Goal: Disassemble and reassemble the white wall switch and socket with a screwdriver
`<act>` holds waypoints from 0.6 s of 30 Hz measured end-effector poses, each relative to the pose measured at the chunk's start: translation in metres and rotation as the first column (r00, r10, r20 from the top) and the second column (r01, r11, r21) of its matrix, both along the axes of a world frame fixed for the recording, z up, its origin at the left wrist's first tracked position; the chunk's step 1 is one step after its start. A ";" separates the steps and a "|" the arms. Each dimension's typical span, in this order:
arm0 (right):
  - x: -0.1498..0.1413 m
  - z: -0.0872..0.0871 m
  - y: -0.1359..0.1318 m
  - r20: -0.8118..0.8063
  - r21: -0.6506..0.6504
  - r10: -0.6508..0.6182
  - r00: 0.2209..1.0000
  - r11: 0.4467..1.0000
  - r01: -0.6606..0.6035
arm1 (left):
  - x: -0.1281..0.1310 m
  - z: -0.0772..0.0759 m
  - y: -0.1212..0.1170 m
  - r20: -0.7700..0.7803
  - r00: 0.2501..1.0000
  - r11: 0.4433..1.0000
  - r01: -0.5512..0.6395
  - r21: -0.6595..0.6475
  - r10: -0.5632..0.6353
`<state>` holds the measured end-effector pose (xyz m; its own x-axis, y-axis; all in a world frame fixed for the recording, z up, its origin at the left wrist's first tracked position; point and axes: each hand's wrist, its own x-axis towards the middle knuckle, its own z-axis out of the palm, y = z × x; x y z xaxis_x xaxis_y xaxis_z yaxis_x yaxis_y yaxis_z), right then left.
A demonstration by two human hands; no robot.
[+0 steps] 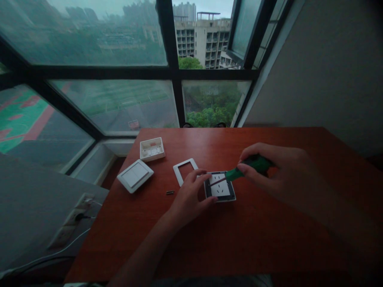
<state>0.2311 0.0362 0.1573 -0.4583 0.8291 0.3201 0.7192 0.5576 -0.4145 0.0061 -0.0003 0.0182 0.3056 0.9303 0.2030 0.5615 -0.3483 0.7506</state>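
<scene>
Socket (225, 190), white with dark border, lies between the side edges of the surface (263, 239), held by left fingers (202, 179); right fingers (253, 148) grip a green screwdriver (233, 174). Near the far-left corner sits an open box (154, 157), contents unclear.

dark-framed windows (177, 99) | dim grey daylight | plain grey wall (323, 67) at right | reddish-brown table (254, 239)

Wooden table (269, 235), smooth and faintly glossy — smooth plastic socket (224, 190) — metal screwdriver shaft (219, 181).

The left hand (188, 195) and right hand (289, 171) are bare, as is the slender left forearm (148, 248).
</scene>
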 end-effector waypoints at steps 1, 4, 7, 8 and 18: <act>-0.001 0.001 0.000 0.002 0.002 0.007 1.000 1.000 -0.007 | 0.000 0.000 0.000 0.002 1.000 1.000 0.000 0.002 0.000; -0.002 0.002 -0.001 0.006 0.008 0.024 1.000 1.000 -0.024 | 0.000 -0.001 0.000 -0.002 1.000 1.000 0.000 -0.006 0.000; -0.002 0.003 -0.002 0.013 0.012 0.033 0.999 0.999 -0.033 | 0.001 -0.002 0.001 -0.009 1.000 1.000 -0.006 -0.011 0.006; -0.001 0.003 -0.002 0.015 0.014 0.035 0.999 0.999 -0.035 | 0.001 -0.001 0.001 -0.011 1.000 1.000 -0.008 -0.014 0.008; -0.001 0.003 -0.001 0.017 0.016 0.016 1.000 1.000 -0.016 | 0.002 0.001 0.001 0.001 1.000 0.999 -0.008 -0.037 0.008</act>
<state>0.2304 0.0353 0.1604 -0.4768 0.8166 0.3255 0.7171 0.5754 -0.3933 0.0083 0.0007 0.0193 0.2984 0.9395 0.1681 0.5635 -0.3156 0.7634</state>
